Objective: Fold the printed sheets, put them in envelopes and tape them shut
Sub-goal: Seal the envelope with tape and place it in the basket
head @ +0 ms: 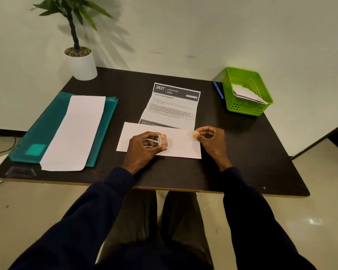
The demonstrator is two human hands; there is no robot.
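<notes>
1. Under both hands, on the tabletop, the envelope lies with its long axis left to right.
2. Left hand grips the tape roll.
3. Right hand pinches a tape piece above the envelope's right end.

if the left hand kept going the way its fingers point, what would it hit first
Its tape roll would probably meet the piece of tape pinched by the right hand, across the envelope; depth unclear.

- Dim, even indoor light; the worktop looks nearly black.
- The plant is blurred and casts a soft shadow on the wall.
- Small glare on the floor.
</notes>
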